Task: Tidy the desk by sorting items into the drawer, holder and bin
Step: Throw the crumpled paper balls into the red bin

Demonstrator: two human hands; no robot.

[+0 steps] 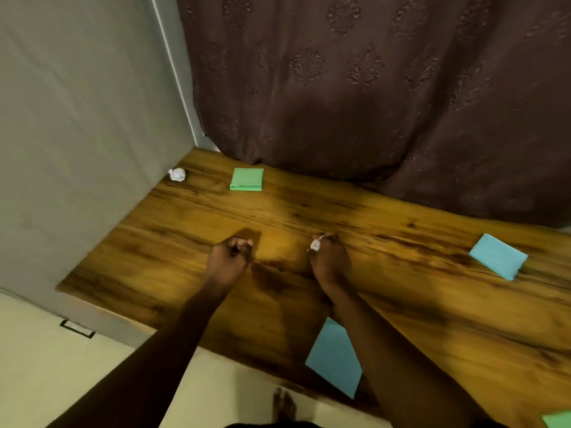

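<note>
Blue note [335,359] at near desk [401,230] edge, partly under right forearm; green corner [559,420] at bottom right. Mid-desk: left hand [227,261] fingers curled on something small and dark, right hand [329,259] fingers pinching small white paper ball [315,244]; second blue note [498,256] well right. Far back: green note pad [247,179], crumpled paper [177,174] in left corner by wall.

The desk [401,242] is brown and yellow wood with dark wavy lines and dark patches. In the upper part of the frame hangs a dark brown curtain [370,88] with a raised flower pattern. The wall [77,118] on the left is plain grey. A green pad [247,179] lies near the top of the desk, and a white paper ball [177,174] sits in the corner. One light blue paper [497,256] lies at right, another [335,356] at the bottom middle. The floor [37,366] is cream.
</note>
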